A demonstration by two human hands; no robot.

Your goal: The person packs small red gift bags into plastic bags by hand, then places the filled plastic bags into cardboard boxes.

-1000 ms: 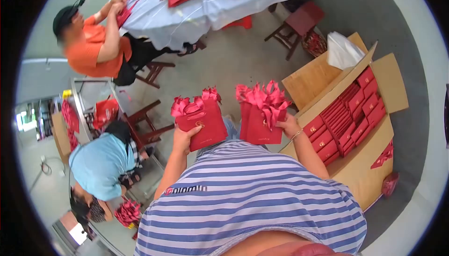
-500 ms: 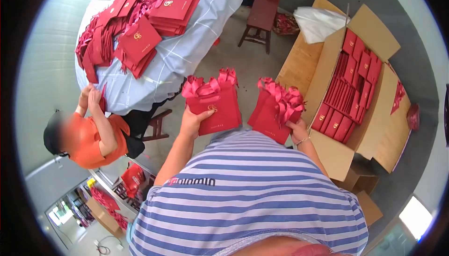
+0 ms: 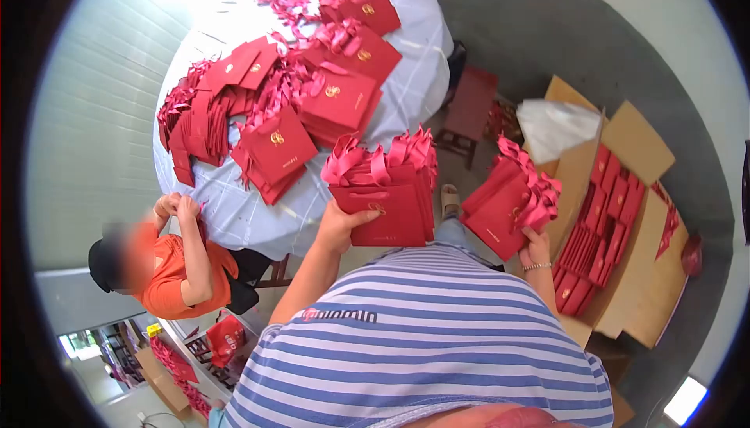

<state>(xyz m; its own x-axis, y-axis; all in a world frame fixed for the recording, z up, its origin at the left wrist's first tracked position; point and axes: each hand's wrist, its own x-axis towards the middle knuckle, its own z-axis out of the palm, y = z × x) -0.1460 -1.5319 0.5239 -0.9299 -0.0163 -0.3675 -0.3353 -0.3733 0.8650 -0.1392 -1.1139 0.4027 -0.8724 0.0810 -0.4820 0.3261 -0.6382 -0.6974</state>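
My left hand (image 3: 344,223) grips a stack of red paper gift bags (image 3: 389,213), thumb across the front one below its gold emblem. Pink ribbon handles bunch along the stack's top. Held lower and to the right is a second stack of red gift bags (image 3: 496,213), tilted, with my right hand (image 3: 535,247) closed round its lower right corner. Ribbons cover part of that stack's right side. Both stacks are in front of my striped shirt, apart from each other. Beyond them, more red gift bags (image 3: 337,103) lie in piles on a round table.
The table has a pale checked cloth (image 3: 422,76). At left sits a person in an orange shirt (image 3: 183,272), hands at the table's edge. A red-brown stool (image 3: 473,100) stands behind. On the right, an open carton (image 3: 637,260) holds packed red bundles, with white plastic (image 3: 556,129) beside it.
My view has turned toward the table, which now shows more fully, while the carton sits farther right. Both hands still hold their stacks; a foot now shows between them.
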